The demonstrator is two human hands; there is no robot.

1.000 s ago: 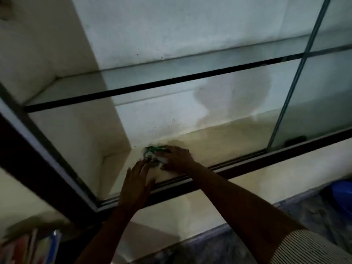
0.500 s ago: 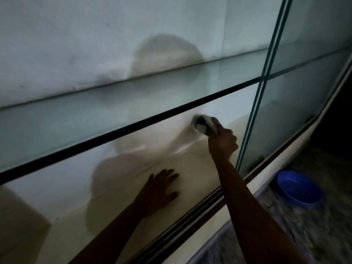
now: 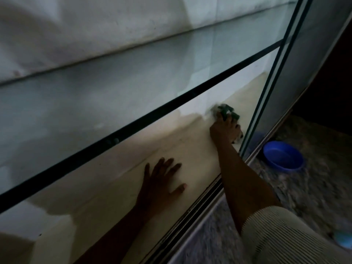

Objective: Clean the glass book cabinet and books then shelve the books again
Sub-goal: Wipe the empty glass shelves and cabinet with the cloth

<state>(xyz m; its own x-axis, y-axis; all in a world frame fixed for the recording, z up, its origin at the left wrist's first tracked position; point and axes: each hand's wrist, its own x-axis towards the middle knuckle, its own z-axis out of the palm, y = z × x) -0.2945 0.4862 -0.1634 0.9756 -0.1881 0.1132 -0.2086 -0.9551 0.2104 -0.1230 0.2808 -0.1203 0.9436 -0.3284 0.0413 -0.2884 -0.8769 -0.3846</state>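
Note:
The open cabinet has a cream bottom shelf point(image 3: 118, 187) and a glass shelf above it with a dark front edge point(image 3: 133, 124). My right hand point(image 3: 225, 128) grips a green and white cloth point(image 3: 227, 111) and presses it on the bottom shelf near the back wall, close to the sliding glass door point(image 3: 270, 88). My left hand point(image 3: 162, 180) lies flat on the bottom shelf with its fingers spread. No books are in view.
A blue plastic basin point(image 3: 282, 156) stands on the speckled floor to the right of the cabinet. The door track point(image 3: 194, 208) runs along the shelf's front edge. A pale blue object point(image 3: 344, 241) shows at the right edge.
My right hand has swept the cloth along the bottom shelf from the left corner to the right, up to the glass door. My left hand has followed and stays flat on the shelf.

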